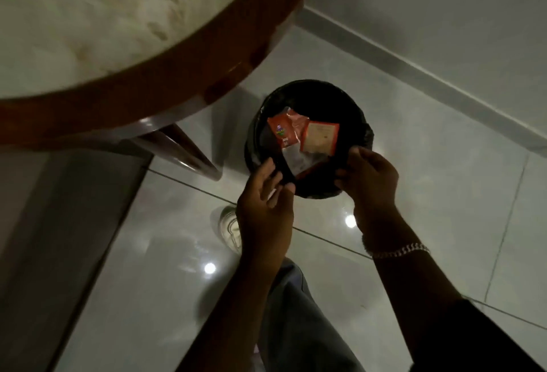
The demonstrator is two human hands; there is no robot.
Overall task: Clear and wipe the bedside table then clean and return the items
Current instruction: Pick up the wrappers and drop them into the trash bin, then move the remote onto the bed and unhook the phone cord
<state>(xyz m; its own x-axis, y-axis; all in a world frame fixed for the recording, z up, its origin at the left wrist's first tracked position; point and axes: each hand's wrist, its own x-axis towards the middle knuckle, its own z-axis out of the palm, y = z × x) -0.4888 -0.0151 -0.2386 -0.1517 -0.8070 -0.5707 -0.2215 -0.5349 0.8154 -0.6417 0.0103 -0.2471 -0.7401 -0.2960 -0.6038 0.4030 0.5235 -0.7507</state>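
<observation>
Reaching down over a black-lined waste bin (pixel 359 132) on the glossy tiled floor (pixel 414 123), both hands at its near rim: left hand (pixel 263 203) with fingers spread loosely and palm open, gripping nothing clearly, right hand (pixel 371 177) curled with fingertips at the liner's edge, though an actual pinch cannot be told. Lying inside the bin, an orange wrapper (pixel 282 132) beside a pale square packet (pixel 321 136). Looming at upper left, blurred, the round wood-rimmed table (pixel 177 55), near the bin.
</observation>
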